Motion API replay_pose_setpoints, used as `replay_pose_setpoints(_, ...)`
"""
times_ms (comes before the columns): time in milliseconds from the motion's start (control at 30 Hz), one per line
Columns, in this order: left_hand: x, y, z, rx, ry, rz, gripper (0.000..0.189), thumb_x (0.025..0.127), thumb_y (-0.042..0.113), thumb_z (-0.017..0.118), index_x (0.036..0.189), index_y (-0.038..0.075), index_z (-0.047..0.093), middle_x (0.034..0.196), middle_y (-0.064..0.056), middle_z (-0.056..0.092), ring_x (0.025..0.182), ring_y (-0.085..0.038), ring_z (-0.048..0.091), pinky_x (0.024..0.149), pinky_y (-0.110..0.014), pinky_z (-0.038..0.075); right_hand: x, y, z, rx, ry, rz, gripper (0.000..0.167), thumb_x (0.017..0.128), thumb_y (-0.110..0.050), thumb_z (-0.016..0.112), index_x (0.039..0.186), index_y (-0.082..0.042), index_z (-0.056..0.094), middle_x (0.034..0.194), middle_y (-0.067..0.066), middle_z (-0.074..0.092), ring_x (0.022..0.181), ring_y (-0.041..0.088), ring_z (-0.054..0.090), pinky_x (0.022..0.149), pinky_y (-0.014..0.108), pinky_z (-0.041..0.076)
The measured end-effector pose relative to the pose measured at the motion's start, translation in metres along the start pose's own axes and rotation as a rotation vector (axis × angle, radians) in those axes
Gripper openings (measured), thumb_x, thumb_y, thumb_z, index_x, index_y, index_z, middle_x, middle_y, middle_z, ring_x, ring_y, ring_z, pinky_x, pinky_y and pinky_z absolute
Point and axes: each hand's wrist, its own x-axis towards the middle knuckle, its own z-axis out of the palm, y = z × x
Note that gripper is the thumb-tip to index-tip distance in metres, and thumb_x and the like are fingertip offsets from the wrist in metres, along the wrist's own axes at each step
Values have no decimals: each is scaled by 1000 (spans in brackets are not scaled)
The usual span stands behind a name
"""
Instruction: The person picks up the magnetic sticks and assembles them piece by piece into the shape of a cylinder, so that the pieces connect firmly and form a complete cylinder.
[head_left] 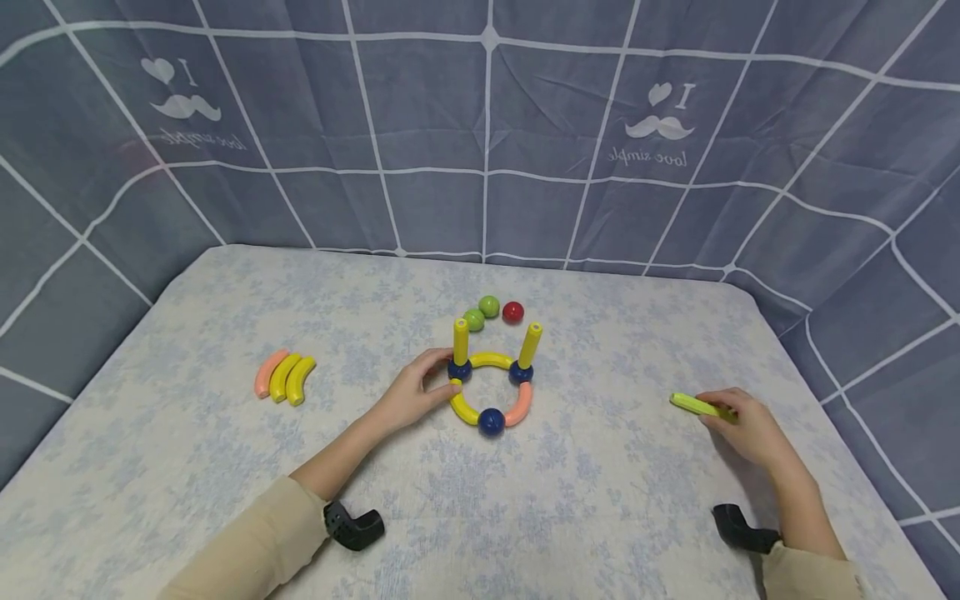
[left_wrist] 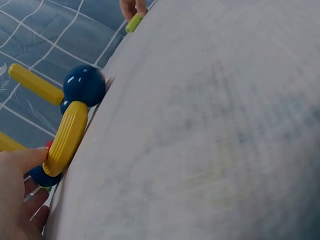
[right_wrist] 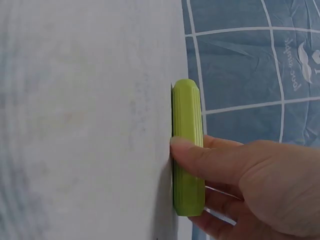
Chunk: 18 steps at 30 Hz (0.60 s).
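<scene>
the left hand (head_left: 408, 393) has its grip clamped on the left side of a ring (head_left: 491, 360) of curved sticks and blue balls (head_left: 491, 422), mid-tabletop (head_left: 592, 500), its thumb against a yellow curved stick (left_wrist: 67, 137). two straight yellow sticks (head_left: 530, 346) rise from the ring's back balls. the right hand (head_left: 750, 427) has its grip clamped on a green stick (head_left: 692, 404), well apart, to the right. two green balls (head_left: 489, 307) and a red ball (head_left: 513, 312) lie just behind the ring; three loose curved sticks (head_left: 279, 377) lie together, far left.

Green rod (right_wrist: 188, 122); two-posted ring (head_left: 491, 422)
</scene>
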Motion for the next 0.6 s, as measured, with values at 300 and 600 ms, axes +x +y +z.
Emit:
replay_pose_setpoints(300, 4, -30, 5, -49, -27, 52, 47, 81, 7, 68, 124, -5, 51, 123, -17, 49, 116, -32, 47, 100, -44, 37, 18, -44, 12, 248, 47, -111, 30, 82, -2, 66, 110, 6, 58, 98, 18, 61, 86, -2, 51, 71, 15, 45)
replay_pose_setpoints(600, 1, -31, 4, -53, -31, 8, 47, 80, 15, 71, 121, 3, 54, 118, -11, 56, 118, -26, 48, 103, -39, 35, 39, -132, 43, 746, 24, -277, 32, 78, 13, 62, 109, 13, 52, 98, 3, 59, 90, 2, 57, 78, 17, 50)
